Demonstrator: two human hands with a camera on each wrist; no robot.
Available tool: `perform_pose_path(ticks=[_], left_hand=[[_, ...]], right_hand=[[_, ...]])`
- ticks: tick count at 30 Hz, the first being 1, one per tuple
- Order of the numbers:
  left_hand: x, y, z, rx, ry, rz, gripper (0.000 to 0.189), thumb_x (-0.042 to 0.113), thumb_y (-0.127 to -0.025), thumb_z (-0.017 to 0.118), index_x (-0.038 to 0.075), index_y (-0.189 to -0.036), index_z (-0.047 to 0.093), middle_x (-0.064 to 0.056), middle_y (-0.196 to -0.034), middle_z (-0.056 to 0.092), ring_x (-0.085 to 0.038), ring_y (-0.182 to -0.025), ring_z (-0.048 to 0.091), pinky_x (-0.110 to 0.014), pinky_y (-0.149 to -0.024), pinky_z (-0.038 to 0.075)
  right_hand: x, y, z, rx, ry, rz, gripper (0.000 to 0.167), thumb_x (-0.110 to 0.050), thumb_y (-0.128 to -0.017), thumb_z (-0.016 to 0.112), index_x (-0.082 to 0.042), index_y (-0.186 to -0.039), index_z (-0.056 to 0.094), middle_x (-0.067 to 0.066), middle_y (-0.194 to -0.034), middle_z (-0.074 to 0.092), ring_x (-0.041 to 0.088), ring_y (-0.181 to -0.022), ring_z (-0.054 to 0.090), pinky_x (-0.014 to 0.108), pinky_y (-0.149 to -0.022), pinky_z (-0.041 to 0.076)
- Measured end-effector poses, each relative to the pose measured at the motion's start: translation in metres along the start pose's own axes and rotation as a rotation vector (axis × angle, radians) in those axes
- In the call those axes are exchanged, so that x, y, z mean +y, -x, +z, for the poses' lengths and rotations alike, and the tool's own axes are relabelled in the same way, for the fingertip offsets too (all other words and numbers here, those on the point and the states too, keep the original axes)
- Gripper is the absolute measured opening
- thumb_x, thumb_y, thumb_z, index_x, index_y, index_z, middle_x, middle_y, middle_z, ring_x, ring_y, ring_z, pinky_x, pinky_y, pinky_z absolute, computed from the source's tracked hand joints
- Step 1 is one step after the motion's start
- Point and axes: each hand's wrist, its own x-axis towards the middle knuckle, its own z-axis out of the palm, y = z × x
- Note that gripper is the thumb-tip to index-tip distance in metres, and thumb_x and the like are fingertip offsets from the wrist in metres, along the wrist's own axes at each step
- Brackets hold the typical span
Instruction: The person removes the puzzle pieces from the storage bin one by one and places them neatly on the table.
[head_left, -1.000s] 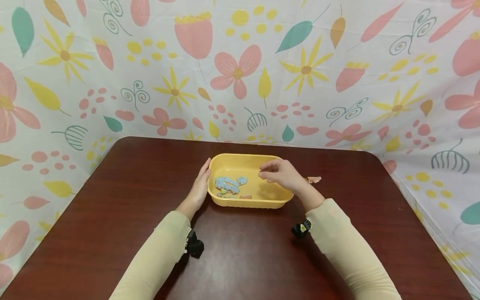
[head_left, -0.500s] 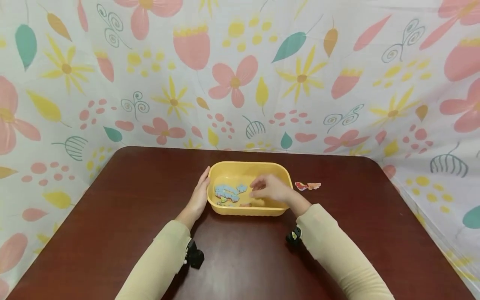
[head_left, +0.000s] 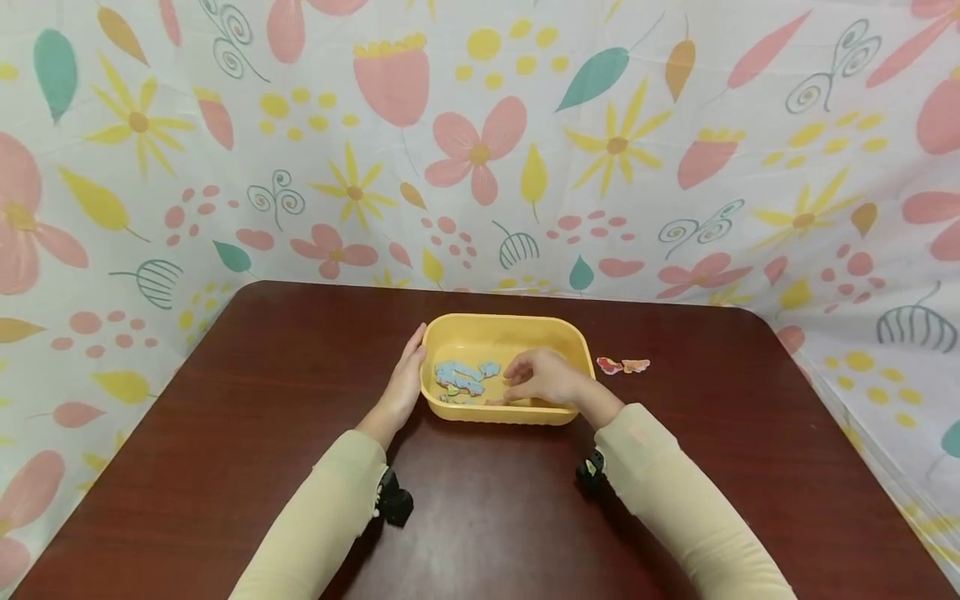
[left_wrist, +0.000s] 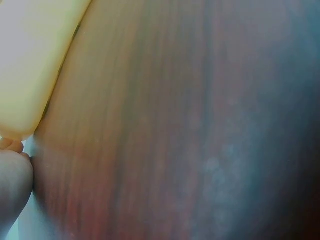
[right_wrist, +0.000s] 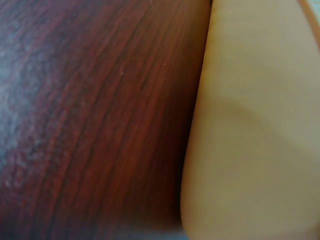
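Note:
A yellow plastic basin stands on the table, holding several light blue flat cut-out pieces on its left side. One small blue piece lies apart from them. My left hand rests along the basin's left outer wall with its fingers extended. Inside the basin, my right hand reaches down with bent fingers, thumb and forefinger apart. Its thumb tip is right beside a small pinkish piece near the front wall. In the right wrist view the basin wall hides this hand.
To the right of the basin, a red piece and an orange piece lie end to end on the dark brown table. Behind the table hangs a flowered white cloth.
My right hand has moved left and lower into the basin, uncovering the red piece beside it. My left hand has stayed at the basin's side.

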Motion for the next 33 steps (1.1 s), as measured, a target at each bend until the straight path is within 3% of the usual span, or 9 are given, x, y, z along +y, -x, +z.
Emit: perform_pose_path(ticks=[7,14,18,26,33], left_hand=[[0.000,0.004,-0.005,0.015,-0.020,-0.027,0.050,0.026,-0.105,0.023,0.023,-0.153,0.014,0.001,-0.160,0.011,-0.021,-0.146,0.011,-0.044,-0.117,0.015],[0.001,0.000,-0.006,-0.002,-0.026,-0.008,0.050,0.027,-0.105,0.024,0.021,-0.154,0.014,0.001,-0.160,0.010,-0.019,-0.147,0.007,-0.042,-0.118,0.013],[0.002,-0.002,-0.006,0.003,-0.017,-0.013,0.050,0.027,-0.105,0.024,0.021,-0.154,0.014,0.002,-0.160,0.010,-0.018,-0.147,0.007,-0.041,-0.118,0.013],[0.001,-0.004,-0.004,-0.010,-0.007,-0.013,0.050,0.027,-0.105,0.024,0.022,-0.154,0.014,0.001,-0.160,0.010,-0.019,-0.146,0.009,-0.042,-0.118,0.014],[0.002,-0.002,-0.001,-0.016,-0.031,-0.040,0.050,0.030,-0.104,0.024,0.026,-0.153,0.013,0.004,-0.160,0.008,-0.019,-0.147,0.008,-0.043,-0.117,0.016]], right_hand=[[-0.004,-0.005,0.008,-0.063,0.136,-0.043,0.020,-0.022,-0.077,0.077,-0.006,-0.086,0.070,0.000,-0.077,0.066,0.008,-0.073,0.057,0.025,-0.071,0.048],[-0.007,-0.007,0.010,-0.097,0.233,-0.043,0.011,-0.016,-0.080,0.075,-0.009,-0.077,0.068,0.001,-0.077,0.066,0.011,-0.074,0.058,0.027,-0.072,0.050],[-0.008,-0.009,0.009,-0.086,0.238,-0.029,0.015,-0.020,-0.081,0.074,-0.008,-0.079,0.067,0.002,-0.079,0.065,0.012,-0.075,0.058,0.028,-0.072,0.049],[-0.010,-0.009,0.010,-0.099,0.169,0.011,0.018,-0.017,-0.085,0.069,-0.010,-0.101,0.067,0.005,-0.094,0.066,0.019,-0.090,0.061,0.037,-0.084,0.049],[-0.012,-0.005,0.008,-0.097,0.197,-0.040,0.010,-0.018,-0.087,0.068,-0.009,-0.091,0.067,0.005,-0.089,0.067,0.018,-0.086,0.060,0.035,-0.080,0.049]])
